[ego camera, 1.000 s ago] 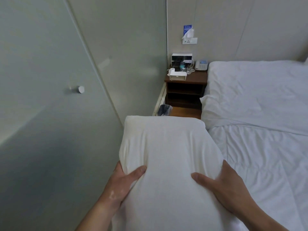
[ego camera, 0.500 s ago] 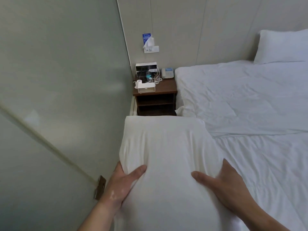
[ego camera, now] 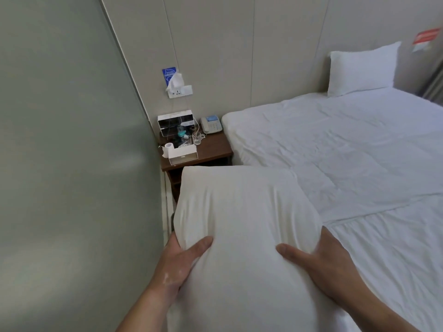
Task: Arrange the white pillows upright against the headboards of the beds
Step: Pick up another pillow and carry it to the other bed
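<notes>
- carried pillow (ego camera: 242,236): white, plump, held lengthwise in front of the person, its far end over the gap between the nightstand and the bed; not resting against any headboard.
- left hand (ego camera: 178,262): clamped to the pillow's left side; thumb laid across the top cloth, the other fingers hidden beneath, so their spread cannot be told.
- right hand (ego camera: 328,262): clamped to the pillow's right side; thumb stretched inward over the cloth, remaining fingers wrapped out of sight under the edge.
- bed (ego camera: 347,149): white sheet, creased, with a folded duvet line across the near part; it lies to the right of the carried pillow.
- second pillow (ego camera: 362,68): white, standing upright at the far head of the bed, leaning on the panelled wall (ego camera: 263,44).
- nightstand (ego camera: 211,149): dark wood, just beside the bed's head corner; its worktop carries a telephone (ego camera: 211,124), a clear box (ego camera: 175,122), a drinking glass (ego camera: 197,138), a white tray (ego camera: 183,154) and a small roll (ego camera: 168,147).
- wall socket (ego camera: 180,91): white, above the nightstand, with a tissue (ego camera: 175,81) tucked over it and a blue sticker (ego camera: 168,74) behind.
- frosted panel (ego camera: 67,164): grey-green, filling the left side of the view.
</notes>
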Motion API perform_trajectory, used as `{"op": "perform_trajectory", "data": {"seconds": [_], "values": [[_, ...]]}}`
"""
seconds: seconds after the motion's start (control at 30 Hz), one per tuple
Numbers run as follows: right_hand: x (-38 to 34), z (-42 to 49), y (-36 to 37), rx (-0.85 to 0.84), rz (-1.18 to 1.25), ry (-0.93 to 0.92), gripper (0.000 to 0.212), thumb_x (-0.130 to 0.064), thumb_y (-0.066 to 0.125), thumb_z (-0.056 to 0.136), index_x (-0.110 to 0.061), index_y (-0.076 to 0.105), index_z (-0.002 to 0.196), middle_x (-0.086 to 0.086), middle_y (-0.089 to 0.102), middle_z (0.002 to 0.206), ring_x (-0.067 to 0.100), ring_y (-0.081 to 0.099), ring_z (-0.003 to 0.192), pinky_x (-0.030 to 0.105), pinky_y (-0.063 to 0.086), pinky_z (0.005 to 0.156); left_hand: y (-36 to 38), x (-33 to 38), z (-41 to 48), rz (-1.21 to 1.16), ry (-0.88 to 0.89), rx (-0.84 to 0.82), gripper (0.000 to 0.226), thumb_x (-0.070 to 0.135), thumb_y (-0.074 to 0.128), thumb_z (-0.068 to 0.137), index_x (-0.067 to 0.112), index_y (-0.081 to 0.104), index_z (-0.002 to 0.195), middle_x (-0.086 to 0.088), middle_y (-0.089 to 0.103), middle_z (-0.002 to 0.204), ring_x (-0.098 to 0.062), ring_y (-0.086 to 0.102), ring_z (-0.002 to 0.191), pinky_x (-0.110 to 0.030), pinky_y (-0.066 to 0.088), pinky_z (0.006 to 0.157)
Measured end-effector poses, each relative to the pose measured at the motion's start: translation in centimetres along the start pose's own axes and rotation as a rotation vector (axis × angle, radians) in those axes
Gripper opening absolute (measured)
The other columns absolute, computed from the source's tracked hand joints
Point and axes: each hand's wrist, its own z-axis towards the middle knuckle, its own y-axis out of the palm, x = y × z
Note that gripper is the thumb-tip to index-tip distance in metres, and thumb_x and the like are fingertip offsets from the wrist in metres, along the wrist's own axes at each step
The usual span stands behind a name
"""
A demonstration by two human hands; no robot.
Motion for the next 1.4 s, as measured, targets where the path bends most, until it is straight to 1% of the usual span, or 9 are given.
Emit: {"op": "perform_trajectory", "data": {"seconds": [0.17, 0.33, 0.5, 0.63, 0.83, 0.97, 1.07, 1.27, 1.4], "values": [[-2.7, 8.3, 2.0, 0.028, 0.019, 0.037, 0.081, -0.07, 0.084, 0.052, -0.031, 0.055, 0.118, -0.016, 0.067, 0.105, 0.014, 0.063, 0.096, 0.036, 0.048, 0.077, 0.9, 2.6, 9.4, 0.033, 0.005, -0.034, 0.107, 0.066, 0.089, 0.025, 0.032, 0.06, 0.122, 0.012, 0.072, 0.112, -0.009, 0.068, 0.102, -0.028, 0.052, 0.08], [-6.3, 19.2, 2.6, -0.013, 0.025, 0.057, 0.076, -0.069, 0.083, 0.054, -0.03, 0.054, 0.112, -0.015, 0.066, 0.103, 0.012, 0.062, 0.093, 0.033, 0.046, 0.069, 2.9, 6.5, 19.9, 0.028, -0.011, -0.033, 0.099, 0.06, 0.087, 0.034, 0.03, 0.059, 0.124, 0.014, 0.071, 0.11, -0.008, 0.068, 0.102, -0.031, 0.052, 0.085], [-10.0, 29.0, 2.1, -0.026, 0.002, 0.054, 0.079, -0.075, 0.081, 0.05, -0.03, 0.056, 0.111, -0.013, 0.069, 0.101, 0.007, 0.063, 0.091, 0.03, 0.048, 0.069, 5.4, 10.9, 28.3, 0.001, -0.003, -0.041, 0.083, 0.046, 0.093, 0.054, 0.029, 0.059, 0.128, 0.013, 0.071, 0.108, -0.005, 0.067, 0.096, -0.023, 0.05, 0.073], [-12.0, 34.9, 2.7, -0.02, -0.002, 0.066, 0.08, -0.073, 0.082, 0.052, -0.029, 0.055, 0.114, -0.015, 0.067, 0.103, 0.012, 0.063, 0.094, 0.033, 0.048, 0.071, 6.5, 13.0, 34.5, 0.009, -0.029, -0.047, 0.087, 0.046, 0.094, 0.052, 0.027, 0.058, 0.129, 0.011, 0.071, 0.11, -0.007, 0.067, 0.098, -0.024, 0.05, 0.073], [-15.5, 43.8, 4.4, 0.04, 0.009, 0.125, 0.07, -0.067, 0.084, 0.056, -0.026, 0.054, 0.104, -0.014, 0.064, 0.095, 0.004, 0.058, 0.084, 0.025, 0.041, 0.062, 8.1, 16.0, 45.4, 0.037, -0.024, -0.115, 0.106, 0.063, 0.092, 0.035, 0.031, 0.061, 0.131, 0.009, 0.073, 0.117, -0.016, 0.07, 0.108, -0.038, 0.056, 0.089], [-18.4, 49.6, 6.2, 0.13, 0.029, 0.156, 0.071, -0.068, 0.084, 0.057, -0.028, 0.053, 0.107, -0.016, 0.063, 0.097, -0.001, 0.055, 0.084, 0.022, 0.039, 0.062, 9.0, 19.1, 54.1, 0.029, 0.005, -0.219, 0.062, 0.041, 0.092, 0.065, 0.031, 0.062, 0.118, 0.009, 0.074, 0.108, -0.01, 0.069, 0.099, -0.026, 0.052, 0.075], [-20.7, 53.5, 7.2, 0.187, 0.042, 0.201, 0.074, -0.07, 0.083, 0.055, -0.029, 0.053, 0.108, -0.015, 0.064, 0.099, 0.002, 0.057, 0.086, 0.025, 0.041, 0.063, 9.6, 22.1, 59.9, 0.063, 0.026, -0.312, 0.059, 0.042, 0.093, 0.06, 0.04, 0.061, 0.11, 0.011, 0.074, 0.107, -0.007, 0.069, 0.098, -0.023, 0.051, 0.073], [-23.7, 59.6, 8.2, 0.288, 0.07, 0.268, 0.073, -0.071, 0.083, 0.054, -0.032, 0.053, 0.107, -0.016, 0.064, 0.098, 0.001, 0.057, 0.087, 0.023, 0.041, 0.063, 11.9, 25.3, 69.3, 0.102, 0.068, -0.438, 0.046, 0.028, 0.079, 0.084, 0.041, 0.05, 0.117, 0.02, 0.062, 0.102, 0.001, 0.059, 0.093, -0.02, 0.044, 0.068], [-23.8, 63.6, 7.6, 0.352, 0.089, 0.325, 0.081, -0.08, 0.079, 0.049, -0.034, 0.054, 0.111, -0.016, 0.066, 0.102, 0.006, 0.061, 0.092, 0.028, 0.045, 0.067, 15.2, 27.2, 74.2, 0.146, 0.033, -0.521, 0.042, 0.033, 0.079, 0.081, 0.045, 0.05, 0.108, 0.021, 0.059, 0.101, -0.01, 0.059, 0.094, -0.026, 0.045, 0.069]]}}
